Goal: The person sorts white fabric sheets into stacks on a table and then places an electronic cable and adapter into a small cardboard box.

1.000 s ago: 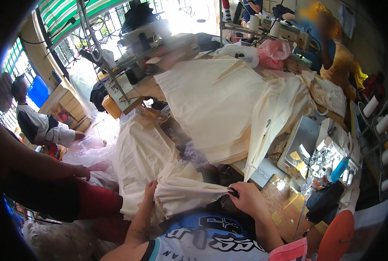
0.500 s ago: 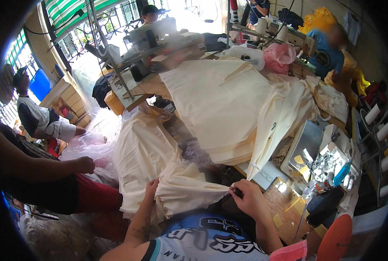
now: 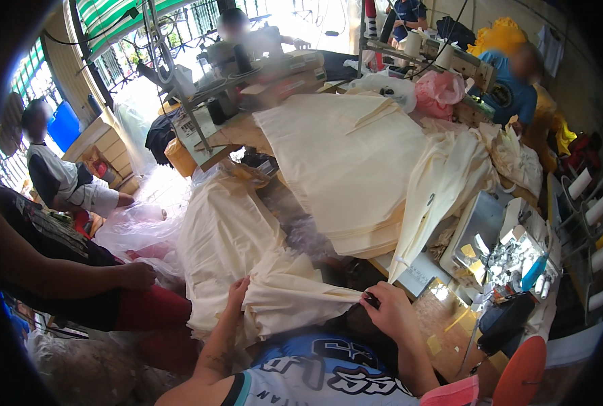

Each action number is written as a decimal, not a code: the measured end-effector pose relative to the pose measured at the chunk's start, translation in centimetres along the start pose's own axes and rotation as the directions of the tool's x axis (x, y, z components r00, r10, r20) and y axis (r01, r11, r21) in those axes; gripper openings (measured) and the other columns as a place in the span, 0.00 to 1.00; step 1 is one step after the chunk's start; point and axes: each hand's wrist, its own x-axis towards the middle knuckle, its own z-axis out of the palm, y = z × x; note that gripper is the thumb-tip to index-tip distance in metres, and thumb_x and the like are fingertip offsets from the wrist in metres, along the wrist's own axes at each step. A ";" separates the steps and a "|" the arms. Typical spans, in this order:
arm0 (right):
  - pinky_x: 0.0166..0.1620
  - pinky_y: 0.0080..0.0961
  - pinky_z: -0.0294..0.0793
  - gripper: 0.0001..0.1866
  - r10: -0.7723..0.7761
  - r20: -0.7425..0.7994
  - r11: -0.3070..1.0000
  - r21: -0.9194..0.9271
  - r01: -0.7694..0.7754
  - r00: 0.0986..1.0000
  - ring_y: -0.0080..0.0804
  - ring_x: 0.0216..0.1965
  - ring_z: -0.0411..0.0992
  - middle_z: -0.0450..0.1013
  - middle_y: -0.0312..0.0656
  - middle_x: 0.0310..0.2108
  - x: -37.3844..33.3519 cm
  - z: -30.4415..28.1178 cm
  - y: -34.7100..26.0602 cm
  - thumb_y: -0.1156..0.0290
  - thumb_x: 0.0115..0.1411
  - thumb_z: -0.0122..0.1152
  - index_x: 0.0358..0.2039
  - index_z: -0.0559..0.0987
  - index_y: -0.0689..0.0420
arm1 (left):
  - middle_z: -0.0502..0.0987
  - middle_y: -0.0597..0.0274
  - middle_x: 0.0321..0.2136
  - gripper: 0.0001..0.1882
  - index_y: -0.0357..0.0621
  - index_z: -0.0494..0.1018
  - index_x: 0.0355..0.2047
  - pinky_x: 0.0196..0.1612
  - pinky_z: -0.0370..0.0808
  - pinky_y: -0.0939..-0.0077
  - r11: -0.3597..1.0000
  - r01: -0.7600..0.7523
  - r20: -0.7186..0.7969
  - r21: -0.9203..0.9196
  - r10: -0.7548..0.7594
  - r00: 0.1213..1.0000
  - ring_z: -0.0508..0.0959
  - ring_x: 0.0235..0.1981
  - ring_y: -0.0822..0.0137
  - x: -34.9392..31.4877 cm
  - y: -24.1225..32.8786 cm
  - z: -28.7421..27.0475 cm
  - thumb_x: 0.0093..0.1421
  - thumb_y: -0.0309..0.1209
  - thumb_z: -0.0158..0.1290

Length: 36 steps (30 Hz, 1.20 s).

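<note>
Cream cloth (image 3: 220,230) lies bunched across my lap and spreads up to the left. My left hand (image 3: 238,294) is closed on a gathered fold of it. At the other end my right hand (image 3: 389,306) pinches a corner of this cloth, drawn out taut between the hands. A small dark thing shows among the right fingers; its kind is hard to make out. Just beyond the right hand, the narrow tip of another cream piece (image 3: 409,237) hangs down from the table. A large stack of flat cream panels (image 3: 342,169) covers the table ahead.
To the right stand a sewing machine (image 3: 518,254), a wooden board (image 3: 443,325) and thread cones (image 3: 595,211). Another machine (image 3: 247,57) is at the far side. A person's arm (image 3: 105,279) is close on my left; others sit farther off. Plastic bags (image 3: 139,227) lie beyond that arm.
My right hand has shifted very slightly right with the cloth corner. The left hand keeps its grip. The view has moved a little, and the person seated at far left has turned the head.
</note>
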 end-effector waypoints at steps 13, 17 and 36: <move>0.33 0.30 0.71 0.05 -0.025 -0.086 0.989 0.142 0.037 0.996 0.41 0.30 0.72 0.70 0.43 0.30 0.0 0.3 -1.0 0.76 0.55 0.63 0.32 0.77 0.62 | 0.73 0.75 0.25 0.19 0.36 0.79 0.38 0.30 0.64 0.84 0.987 0.102 0.014 -0.127 -0.101 0.995 0.66 0.25 0.81 -0.5 0.0 -0.2 0.65 0.43 0.54; 0.34 0.30 0.71 0.05 -0.038 -0.092 0.987 0.153 0.052 0.995 0.41 0.31 0.72 0.70 0.43 0.31 0.0 0.3 -1.3 0.77 0.55 0.63 0.32 0.76 0.62 | 0.72 0.75 0.24 0.20 0.35 0.79 0.38 0.29 0.63 0.85 0.994 0.078 0.032 -0.076 -0.076 0.997 0.65 0.24 0.81 0.1 -0.5 -0.5 0.65 0.44 0.54; 0.35 0.29 0.72 0.06 -0.078 -0.112 0.984 0.149 0.094 0.991 0.42 0.32 0.73 0.70 0.44 0.31 -0.2 0.5 -0.9 0.77 0.53 0.65 0.31 0.77 0.63 | 0.73 0.75 0.23 0.18 0.36 0.78 0.37 0.27 0.63 0.85 0.993 0.052 0.025 -0.105 -0.049 0.998 0.66 0.23 0.81 -0.2 0.3 0.0 0.66 0.43 0.53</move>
